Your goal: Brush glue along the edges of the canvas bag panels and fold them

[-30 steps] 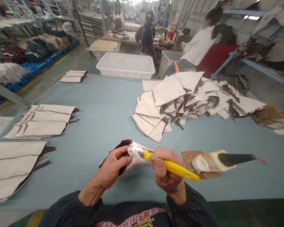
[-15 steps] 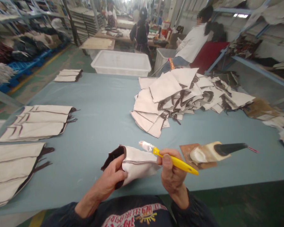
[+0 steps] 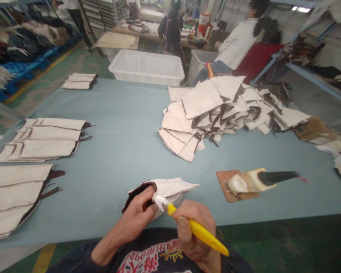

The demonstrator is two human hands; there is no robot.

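My left hand (image 3: 138,212) grips the dark-edged mouth of a cream fabric pouch (image 3: 170,188), with fingers at its opening. The pouch lies tilted on the table, its dark inside showing on the left. In my right hand (image 3: 194,227) is a yellow-handled paintbrush (image 3: 200,231). White paste coats its bristles, which are at the pouch's rim beside my left fingers; whether they touch it I cannot tell. Right of the pouch, a container of white paste (image 3: 240,184) with a black handle rests on a brown board (image 3: 224,178).
A heap of cream pieces with dark edging (image 3: 201,102) covers the table's back right. Stacked pieces (image 3: 51,142) lie along the left side. Beyond the far edge stands a white plastic tub (image 3: 147,68). Several people are in the background, one in white (image 3: 240,45) seated at right.
My right hand has brought the brush down and left, from above the pouch's far end to its opening. The pouch has turned slightly in my left hand. A person now shows at upper left.
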